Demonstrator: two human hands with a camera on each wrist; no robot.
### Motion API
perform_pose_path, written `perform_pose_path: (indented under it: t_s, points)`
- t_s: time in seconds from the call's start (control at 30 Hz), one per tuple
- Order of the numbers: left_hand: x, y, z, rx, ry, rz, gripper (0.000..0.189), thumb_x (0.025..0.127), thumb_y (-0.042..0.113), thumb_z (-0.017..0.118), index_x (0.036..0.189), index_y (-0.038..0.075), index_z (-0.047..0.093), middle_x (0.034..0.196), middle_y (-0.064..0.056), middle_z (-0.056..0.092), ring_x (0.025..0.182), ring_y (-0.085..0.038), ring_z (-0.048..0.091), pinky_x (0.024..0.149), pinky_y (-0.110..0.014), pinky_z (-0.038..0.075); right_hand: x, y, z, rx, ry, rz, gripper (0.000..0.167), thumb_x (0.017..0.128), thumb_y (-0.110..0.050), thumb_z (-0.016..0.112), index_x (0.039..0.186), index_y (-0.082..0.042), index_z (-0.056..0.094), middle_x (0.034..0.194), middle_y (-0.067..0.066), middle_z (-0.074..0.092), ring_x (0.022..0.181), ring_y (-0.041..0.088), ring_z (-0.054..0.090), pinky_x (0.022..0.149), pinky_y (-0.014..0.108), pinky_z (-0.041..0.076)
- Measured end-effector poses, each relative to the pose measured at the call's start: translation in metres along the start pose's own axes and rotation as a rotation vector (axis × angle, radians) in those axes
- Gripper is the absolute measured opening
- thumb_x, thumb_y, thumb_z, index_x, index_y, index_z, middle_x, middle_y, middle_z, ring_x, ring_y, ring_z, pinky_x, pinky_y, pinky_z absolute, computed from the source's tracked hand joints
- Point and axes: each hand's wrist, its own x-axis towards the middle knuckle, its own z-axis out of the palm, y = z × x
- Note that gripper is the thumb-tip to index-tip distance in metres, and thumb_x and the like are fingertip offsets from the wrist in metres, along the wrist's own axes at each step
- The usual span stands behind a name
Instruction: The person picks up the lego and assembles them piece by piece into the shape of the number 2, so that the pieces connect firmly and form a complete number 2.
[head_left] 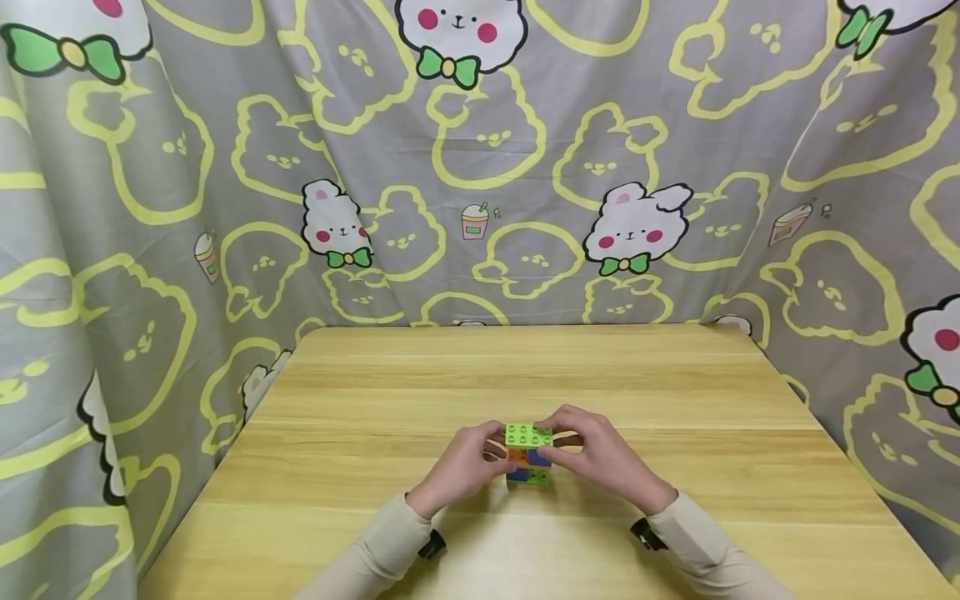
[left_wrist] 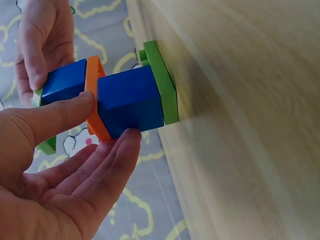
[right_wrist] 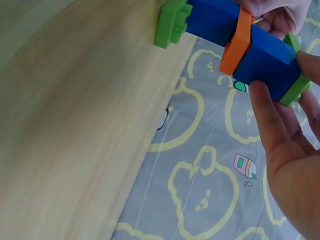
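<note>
A small tower of toy building blocks stands upright on the table, held between both hands. Its base is a green plate [left_wrist: 162, 82], with a lower blue block [left_wrist: 132, 102] on the left half. An orange plate [right_wrist: 237, 42] lies over that block, and an upper blue block [right_wrist: 267, 62] sits on the right half. A studded green plate [head_left: 525, 435] caps the tower. The left hand [head_left: 467, 460] pinches the orange plate and lower blue block, thumb in front. Higher up, the right hand [head_left: 602, 448] grips the upper blue block and top green plate between thumb and fingers.
The wooden table [head_left: 360, 400] spreads around the tower. A grey curtain [head_left: 465, 275] with yellow outlines and rabbit prints hangs behind and along both sides. Dark wrist devices show under the cuffs of both light sleeves [head_left: 393, 533].
</note>
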Motion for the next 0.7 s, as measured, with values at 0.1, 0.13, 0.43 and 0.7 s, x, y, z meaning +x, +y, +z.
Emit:
perform_pose_path:
  t_s: [0.1, 0.13, 0.43, 0.7]
  points:
    - [0.0003, -0.0002, -0.0008, 0.003, 0.001, 0.004, 0.031, 0.09, 0.007, 0.078, 0.12, 0.006, 0.068, 0.113, -0.01, 0.073, 0.098, -0.023, 0.073, 0.082, -0.029, 0.06, -0.0001, -0.0009, 0.0007, 0.002, 0.007, -0.003, 0.022, 0.092, -0.019, 0.078, 0.113, -0.015, 0.072, 0.112, -0.002, 0.068, 0.1, 0.017, 0.071, 0.083, 0.027, 0.06]
    - [0.0002, -0.0002, -0.0008, 0.002, 0.0, 0.005, 0.031, 0.09, 0.007, 0.078, 0.119, 0.006, 0.068, 0.113, -0.01, 0.073, 0.098, -0.023, 0.073, 0.081, -0.028, 0.06, -0.0005, -0.0015, 0.0009, 0.003, 0.007, -0.003, 0.022, 0.092, -0.018, 0.078, 0.113, -0.015, 0.072, 0.112, -0.001, 0.068, 0.1, 0.017, 0.071, 0.083, 0.027, 0.06]
    - [-0.0014, -0.0007, 0.0021, 0.006, -0.006, 0.02, 0.027, 0.088, 0.006, 0.08, 0.114, 0.007, 0.072, 0.11, -0.01, 0.075, 0.096, -0.024, 0.075, 0.08, -0.026, 0.06, -0.0034, -0.0028, 0.0017, 0.004, 0.012, -0.008, 0.021, 0.092, -0.013, 0.078, 0.112, -0.012, 0.072, 0.111, 0.0, 0.068, 0.1, 0.018, 0.072, 0.082, 0.026, 0.06]
    - [-0.0007, 0.0, 0.0007, 0.009, 0.005, 0.027, 0.027, 0.088, 0.005, 0.079, 0.114, 0.007, 0.072, 0.11, -0.009, 0.075, 0.097, -0.025, 0.075, 0.08, -0.027, 0.061, -0.0018, -0.0042, 0.0017, 0.009, 0.013, 0.018, 0.022, 0.093, -0.014, 0.077, 0.114, -0.01, 0.073, 0.11, 0.0, 0.068, 0.101, 0.021, 0.073, 0.081, 0.027, 0.06]
